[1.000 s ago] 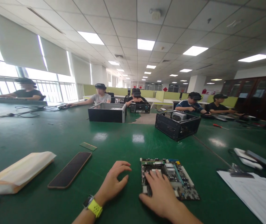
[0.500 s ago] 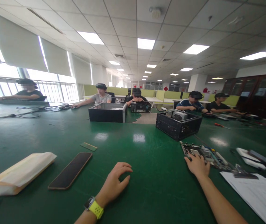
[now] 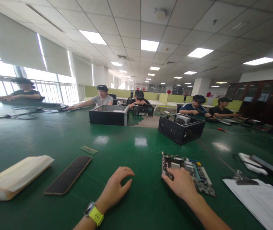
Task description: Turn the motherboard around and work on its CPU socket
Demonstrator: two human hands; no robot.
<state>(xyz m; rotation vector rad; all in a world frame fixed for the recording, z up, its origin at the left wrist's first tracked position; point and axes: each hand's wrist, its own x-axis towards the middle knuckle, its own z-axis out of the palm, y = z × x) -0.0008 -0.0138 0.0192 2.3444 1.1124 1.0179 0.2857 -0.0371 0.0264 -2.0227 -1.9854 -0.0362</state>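
1. Motherboard point(image 3: 195, 170): lower centre-right of the frame. It lies flat and bare on the green counter point(image 3: 138, 153), component side up and outside any case.
2. Right hand point(image 3: 180, 184): lower centre-right, resting on the board's near left corner. The fingers point(image 3: 168, 175) are laid over the edge. Whether the thumb hooks under the board cannot be told.
3. Left hand point(image 3: 116, 188): lower centre, with a yellow-strapped watch point(image 3: 93, 214) on the wrist. It is arched, with the fingers spread and their tips down on the counter, holding nothing.
4. Progress, as judged: the board is out and loose on the counter. The black computer case point(image 3: 180, 129) stands open beyond it, well apart. The board is not fitted into any case, and no tool is in either hand.
5. Nearby:
   - smartphone point(image 3: 67, 175), face up, lower left;
   - padded envelope point(image 3: 17, 177), far lower left;
   - clipboard with papers point(image 3: 258, 198), lower right;
   - grey open case point(image 3: 109, 115), centre.
6. Change from earlier frames: half a second ago the board sat farther right, just beside the clipboard, with the right arm stretched out to it. A second ago it lay directly ahead, near the left hand. It now sits between those two places. The left hand has not moved.
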